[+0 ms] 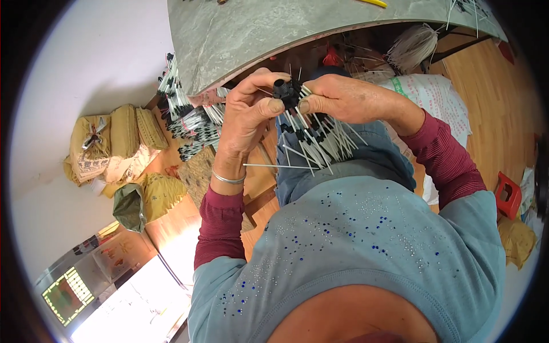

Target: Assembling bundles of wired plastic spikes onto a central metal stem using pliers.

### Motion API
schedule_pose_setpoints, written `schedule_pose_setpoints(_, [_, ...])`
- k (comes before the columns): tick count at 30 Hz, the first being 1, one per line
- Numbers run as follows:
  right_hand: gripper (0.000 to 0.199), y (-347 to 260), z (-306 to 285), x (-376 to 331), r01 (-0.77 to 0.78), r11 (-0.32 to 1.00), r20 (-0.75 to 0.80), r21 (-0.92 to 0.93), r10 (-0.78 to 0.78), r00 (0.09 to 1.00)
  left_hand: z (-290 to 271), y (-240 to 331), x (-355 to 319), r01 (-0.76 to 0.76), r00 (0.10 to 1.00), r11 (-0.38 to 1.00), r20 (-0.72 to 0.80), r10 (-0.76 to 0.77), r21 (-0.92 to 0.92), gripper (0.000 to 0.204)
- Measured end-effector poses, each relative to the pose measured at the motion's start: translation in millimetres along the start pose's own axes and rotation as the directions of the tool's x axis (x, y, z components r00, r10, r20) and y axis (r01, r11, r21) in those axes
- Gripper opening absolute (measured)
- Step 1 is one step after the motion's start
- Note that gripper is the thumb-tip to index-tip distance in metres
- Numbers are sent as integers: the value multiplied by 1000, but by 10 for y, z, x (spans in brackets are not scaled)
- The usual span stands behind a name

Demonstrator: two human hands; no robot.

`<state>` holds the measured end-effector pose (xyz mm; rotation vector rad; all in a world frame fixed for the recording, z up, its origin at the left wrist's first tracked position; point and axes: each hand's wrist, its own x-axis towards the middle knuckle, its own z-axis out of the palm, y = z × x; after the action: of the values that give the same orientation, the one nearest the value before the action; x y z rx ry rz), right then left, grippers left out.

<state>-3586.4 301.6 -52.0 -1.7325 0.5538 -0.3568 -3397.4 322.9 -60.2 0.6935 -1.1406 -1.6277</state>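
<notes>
Above my lap, my left hand (247, 108) grips a small black ribbed plastic piece (284, 91) between thumb and fingers. A round opening shows at its upper end. My right hand (337, 100) is closed against the other side of this piece, its thumb near the tops of thin white sticks. What lies between the right fingertips is mostly hidden. A loose bunch of white sticks (329, 143) with black ends spreads over my thighs, just below both hands. One white stick (263, 165) juts out to the left beside my left wrist.
A grey marble-patterned table (257, 34) hangs over the work, its edge just beyond my hands. Bundled black-and-white sticks (197, 126) lie at left, near yellow sacks (108, 137). A white sack (437, 97) and red stool (508, 194) stand at right.
</notes>
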Motion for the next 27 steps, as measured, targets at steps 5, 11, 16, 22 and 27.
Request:
schedule_pose_setpoints(5, [26, -71, 73, -24, 34, 983, 170, 182, -66, 983, -129, 67, 23, -38, 952, 998, 305, 19, 56, 37])
schedule_pose_setpoints(11, [29, -97, 90, -25, 28, 987, 159, 156, -54, 986, -222, 196, 150, -57, 874, 972, 481, -61, 227, 48])
schedule_pose_setpoints(16, [27, 85, 30, -17, 5, 997, 47, 83, -9, 999, -47, 245, 120, 269, 953, 950, 95, -286, 158, 47])
schedule_pose_setpoints(22, [27, 130, -9, -36, -57, 996, 11, 65, 56, 998, 69, 225, 41, 165, 983, 920, -131, -126, 354, 35])
schedule_pose_setpoints(27, [30, 105, 74, -58, 36, 986, -120, 160, -17, 993, 65, 93, -11, 160, 960, 938, -271, -75, 308, 26])
